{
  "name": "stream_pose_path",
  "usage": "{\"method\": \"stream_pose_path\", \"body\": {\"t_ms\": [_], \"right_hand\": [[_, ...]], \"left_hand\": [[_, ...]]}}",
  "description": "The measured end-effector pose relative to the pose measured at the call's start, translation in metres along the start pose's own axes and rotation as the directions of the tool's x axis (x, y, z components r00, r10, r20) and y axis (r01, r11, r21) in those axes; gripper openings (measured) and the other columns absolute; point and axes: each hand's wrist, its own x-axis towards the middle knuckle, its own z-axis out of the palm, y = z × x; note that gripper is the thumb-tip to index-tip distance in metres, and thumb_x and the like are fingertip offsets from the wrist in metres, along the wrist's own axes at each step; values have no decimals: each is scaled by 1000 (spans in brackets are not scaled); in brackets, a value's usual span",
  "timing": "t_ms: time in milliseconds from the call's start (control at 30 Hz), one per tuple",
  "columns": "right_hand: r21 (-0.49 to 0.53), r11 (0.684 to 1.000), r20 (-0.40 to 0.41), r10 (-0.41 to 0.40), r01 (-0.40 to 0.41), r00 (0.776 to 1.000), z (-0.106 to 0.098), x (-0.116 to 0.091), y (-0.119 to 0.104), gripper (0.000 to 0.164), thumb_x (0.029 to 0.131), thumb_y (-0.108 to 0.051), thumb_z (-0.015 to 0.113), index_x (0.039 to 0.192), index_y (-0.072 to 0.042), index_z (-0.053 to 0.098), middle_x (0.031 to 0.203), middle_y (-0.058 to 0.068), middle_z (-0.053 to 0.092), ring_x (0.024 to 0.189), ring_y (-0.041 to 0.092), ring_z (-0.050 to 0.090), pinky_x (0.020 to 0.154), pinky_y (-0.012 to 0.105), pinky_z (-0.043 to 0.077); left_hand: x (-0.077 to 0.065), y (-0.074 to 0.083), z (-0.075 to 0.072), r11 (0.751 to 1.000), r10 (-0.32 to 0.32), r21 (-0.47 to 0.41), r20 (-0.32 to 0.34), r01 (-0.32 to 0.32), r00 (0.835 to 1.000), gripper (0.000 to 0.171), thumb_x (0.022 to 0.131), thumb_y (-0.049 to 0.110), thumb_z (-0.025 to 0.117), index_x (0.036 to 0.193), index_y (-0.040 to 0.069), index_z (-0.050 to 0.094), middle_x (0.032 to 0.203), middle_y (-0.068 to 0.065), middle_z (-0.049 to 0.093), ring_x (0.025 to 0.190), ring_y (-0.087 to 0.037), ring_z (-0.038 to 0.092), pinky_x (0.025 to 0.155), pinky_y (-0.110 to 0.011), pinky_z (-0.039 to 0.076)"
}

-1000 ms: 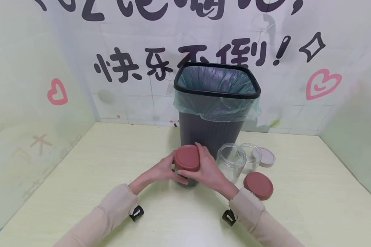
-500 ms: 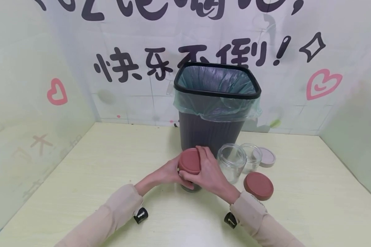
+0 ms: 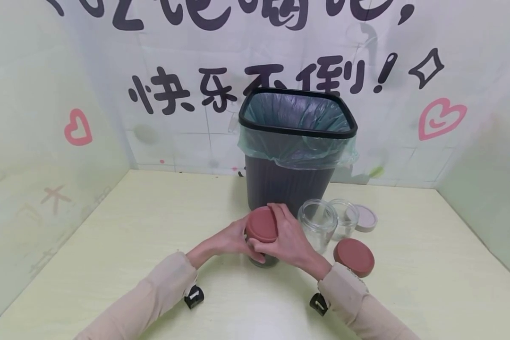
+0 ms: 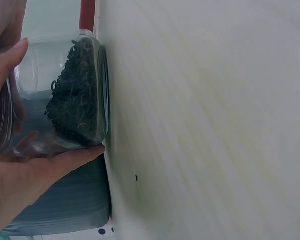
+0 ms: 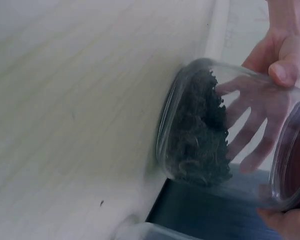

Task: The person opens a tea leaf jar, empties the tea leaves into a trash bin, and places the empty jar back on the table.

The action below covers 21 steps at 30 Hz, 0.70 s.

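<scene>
A clear jar (image 5: 197, 132) stands upright between both hands, part filled with dark, curly dried leaves (image 4: 76, 95). Its round red lid (image 3: 261, 224) faces up in the head view. My left hand (image 3: 233, 238) wraps the jar's body from the left, thumb toward me. From the right, my right hand (image 3: 290, 242) grips the lid's rim, thumb at the near side and fingers at the far side. Through the glass in the right wrist view, the left fingers show spread along the far wall. The jar's base is at the tabletop.
Right behind the jar stands a dark bin (image 3: 286, 182) with a green liner. To the right are two open glass jars (image 3: 318, 226), a loose red lid (image 3: 354, 256) and a pale lid (image 3: 366, 217). Printed cloth walls enclose the table (image 3: 161, 208).
Since a second ago both hands and the lidded jar have shifted slightly right and toward me. Over the last half second they have barely moved. The other jars and lids stay put.
</scene>
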Motion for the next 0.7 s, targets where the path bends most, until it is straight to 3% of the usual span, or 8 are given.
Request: {"method": "stream_pose_path", "body": {"t_ms": [200, 300, 433, 600, 700], "right_hand": [[66, 997, 123, -56, 48, 991, -8, 4, 8, 73, 65, -34, 73, 122, 0, 43, 111, 7, 50, 91, 16, 53, 72, 31, 49], [58, 997, 171, -54, 45, 984, -12, 5, 9, 77, 66, -38, 73, 125, -1, 41, 117, 8, 47, 98, 18, 50, 76, 33, 48], [-107, 993, 149, -40, 56, 988, -13, 3, 5, 91, 63, -55, 69, 128, 1, 38, 119, 13, 44, 101, 23, 48, 78, 37, 47], [-364, 926, 50, -83, 96, 995, -11, 2, -4, 95, 60, -68, 60, 120, 4, 44, 105, 14, 46, 92, 25, 44, 70, 38, 45], [-423, 900, 18, -111, 108, 994, -9, 3, -6, 90, 61, -68, 59, 113, 5, 47, 99, 14, 46, 86, 25, 43, 66, 35, 45]], "left_hand": [[0, 1, -2, 1000, -17, -6, 31, 17, 999, 93, 61, 14, 82, 136, 14, 27, 125, 0, 45, 115, -17, 41, 97, -40, 33], [0, 1, -2, 1000, -23, -15, 41, 23, 999, 92, 61, 13, 81, 136, 14, 27, 126, 1, 45, 115, -16, 41, 97, -40, 32], [-1, 2, -2, 1000, -13, -22, 48, 14, 999, 92, 62, 13, 81, 136, 14, 26, 127, 0, 44, 116, -17, 40, 98, -41, 31], [0, 2, -1, 1000, -11, -15, 50, 11, 999, 91, 64, 12, 79, 136, 15, 25, 127, 0, 44, 115, -16, 42, 97, -40, 33], [0, 3, -1, 1000, -8, -5, 52, 8, 999, 91, 65, 12, 79, 137, 14, 24, 127, -2, 44, 115, -17, 42, 96, -38, 35]]}}
